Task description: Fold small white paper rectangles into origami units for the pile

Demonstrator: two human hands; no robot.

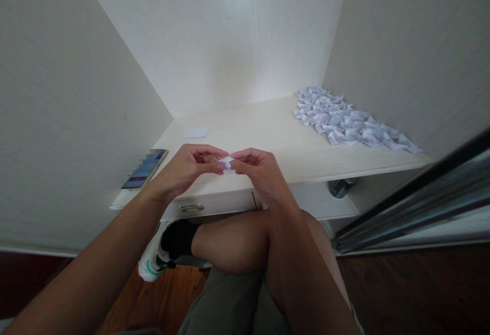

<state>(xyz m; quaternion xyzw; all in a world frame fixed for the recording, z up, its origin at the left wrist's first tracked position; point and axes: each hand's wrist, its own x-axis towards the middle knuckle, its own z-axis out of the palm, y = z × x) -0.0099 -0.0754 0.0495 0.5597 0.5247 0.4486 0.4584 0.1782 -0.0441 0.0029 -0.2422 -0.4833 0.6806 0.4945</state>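
Between my two hands is a small folded white paper piece [228, 161], held above the front part of the white desk [245, 125]. My left hand [195, 164] pinches its left side with thumb and fingertips. On the right side, my right hand [256, 162] grips it the same way, thumb in front and fingers behind. The fingertips cover part of the paper, so its full shape is hidden. Farther back on the desk, to the left, lies a flat white slip of paper [196, 132].
Many folded white paper pieces [344, 120] are heaped along the right wall. A phone [145, 169] lies at the desk's left edge. Below the desktop are a drawer handle [191, 208] and a dark metallic round object [342, 188]. A dark-framed panel [413, 197] stands at right.
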